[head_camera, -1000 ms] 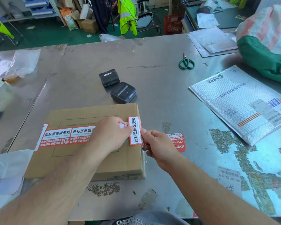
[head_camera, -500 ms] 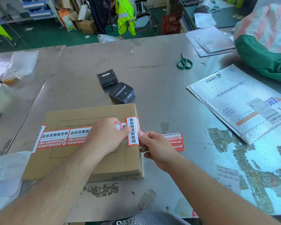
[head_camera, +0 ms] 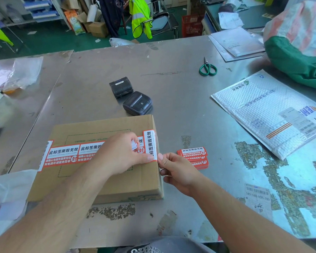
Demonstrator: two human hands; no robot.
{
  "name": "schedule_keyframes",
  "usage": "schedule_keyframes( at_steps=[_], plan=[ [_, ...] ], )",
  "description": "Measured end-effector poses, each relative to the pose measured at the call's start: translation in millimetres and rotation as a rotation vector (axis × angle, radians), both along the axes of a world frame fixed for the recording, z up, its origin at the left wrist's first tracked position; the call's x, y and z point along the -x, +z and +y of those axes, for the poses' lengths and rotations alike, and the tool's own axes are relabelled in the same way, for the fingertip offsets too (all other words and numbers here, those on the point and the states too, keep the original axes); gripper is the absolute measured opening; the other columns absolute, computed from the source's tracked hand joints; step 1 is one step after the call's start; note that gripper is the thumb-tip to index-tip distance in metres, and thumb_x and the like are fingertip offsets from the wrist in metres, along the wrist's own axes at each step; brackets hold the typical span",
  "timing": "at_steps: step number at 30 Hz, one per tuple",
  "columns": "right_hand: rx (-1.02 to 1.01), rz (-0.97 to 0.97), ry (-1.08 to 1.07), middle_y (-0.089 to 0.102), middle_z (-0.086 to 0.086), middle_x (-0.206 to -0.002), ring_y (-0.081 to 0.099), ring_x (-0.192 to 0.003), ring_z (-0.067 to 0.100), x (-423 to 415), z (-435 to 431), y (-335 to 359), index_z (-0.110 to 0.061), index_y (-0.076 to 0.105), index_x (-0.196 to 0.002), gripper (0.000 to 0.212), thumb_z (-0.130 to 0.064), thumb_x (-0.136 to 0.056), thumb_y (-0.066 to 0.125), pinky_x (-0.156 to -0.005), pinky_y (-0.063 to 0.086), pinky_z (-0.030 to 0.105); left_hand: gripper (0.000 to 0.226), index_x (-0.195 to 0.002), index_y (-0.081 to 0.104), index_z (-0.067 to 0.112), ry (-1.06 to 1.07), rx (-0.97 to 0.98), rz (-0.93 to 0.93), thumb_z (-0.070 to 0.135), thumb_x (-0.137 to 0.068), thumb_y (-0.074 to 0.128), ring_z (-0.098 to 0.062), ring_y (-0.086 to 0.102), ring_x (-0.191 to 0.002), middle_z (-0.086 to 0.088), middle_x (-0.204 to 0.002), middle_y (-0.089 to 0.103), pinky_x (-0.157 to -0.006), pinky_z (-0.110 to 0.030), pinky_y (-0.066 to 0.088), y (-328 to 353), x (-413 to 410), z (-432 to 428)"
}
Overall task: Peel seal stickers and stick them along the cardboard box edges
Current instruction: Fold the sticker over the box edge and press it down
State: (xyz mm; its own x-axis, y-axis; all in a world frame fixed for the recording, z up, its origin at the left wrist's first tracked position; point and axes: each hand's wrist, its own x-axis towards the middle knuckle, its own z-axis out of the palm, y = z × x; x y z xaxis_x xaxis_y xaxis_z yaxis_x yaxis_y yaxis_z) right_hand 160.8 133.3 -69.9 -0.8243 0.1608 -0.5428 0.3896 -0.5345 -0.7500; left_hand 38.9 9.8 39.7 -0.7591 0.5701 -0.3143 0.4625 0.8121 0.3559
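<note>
Head view: left hand (head_camera: 122,154) grips a paper scrap (head_camera: 134,144), thumb on the sticker (head_camera: 149,143). Right hand (head_camera: 179,170) pinches the sticker beside that thumb.

**WORKSTATION LAYOUT**

On the table (head_camera: 171,84), the cardboard box (head_camera: 106,181) lies nearest us. A sticker row (head_camera: 66,154) crosses its top. The edge sticker (head_camera: 150,143) lies along its right edge, its near end under our left hand (head_camera: 120,156), which holds a backing scrap (head_camera: 134,144). Our right hand (head_camera: 179,170) pinches that end. Sticker stack (head_camera: 194,157): right of the box. Printers (head_camera: 137,104): behind it.

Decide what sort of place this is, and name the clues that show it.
Probably a parcel depot: a cardboard box with seal stickers, a labelled bubble mailer, and a portable label printer.
</note>
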Motion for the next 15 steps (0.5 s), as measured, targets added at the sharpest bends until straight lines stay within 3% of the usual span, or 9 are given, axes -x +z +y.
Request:
schedule_keyframes(
  at_steps=[5,11,15],
  plan=[
    [0.050,0.006,-0.029,0.050,-0.003,-0.069,0.041,-0.061,0.011,4.5,-1.5,3.3,-0.013,0.052,-0.090,0.047,-0.051,-0.072,0.074,-0.057,0.036,0.023,0.042,-0.076,0.053,0.023,0.046,-0.051,0.027,0.059,-0.073,0.074,-0.011,0.049,-0.058,0.008,-0.069,0.057,-0.050,-0.030,0.028,-1.8,-2.3,1.1],
    [0.046,-0.026,-0.044,0.049,-0.003,-0.067,0.041,-0.058,0.011,9.4,0.3,4.7,-0.011,0.053,-0.099,0.053,-0.054,-0.075,0.073,-0.055,0.035,0.023,0.043,-0.073,0.055,0.019,0.073,-0.015,0.040,0.060,-0.077,0.070,-0.014,0.048,-0.059,0.005,-0.062,0.053,-0.051,-0.031,0.028,-2.3,2.5,6.0],
    [0.042,-0.063,-0.034,0.049,-0.004,-0.067,0.041,-0.052,0.010,10.0,2.6,3.0,-0.013,0.052,-0.099,0.042,-0.050,-0.088,0.069,-0.048,0.032,0.021,0.050,-0.073,0.054,0.021,0.067,0.060,0.145,0.069,-0.072,0.066,-0.015,0.053,-0.065,0.005,-0.069,0.057,-0.052,-0.030,0.030,-1.6,13.9,11.5]
  ],
)
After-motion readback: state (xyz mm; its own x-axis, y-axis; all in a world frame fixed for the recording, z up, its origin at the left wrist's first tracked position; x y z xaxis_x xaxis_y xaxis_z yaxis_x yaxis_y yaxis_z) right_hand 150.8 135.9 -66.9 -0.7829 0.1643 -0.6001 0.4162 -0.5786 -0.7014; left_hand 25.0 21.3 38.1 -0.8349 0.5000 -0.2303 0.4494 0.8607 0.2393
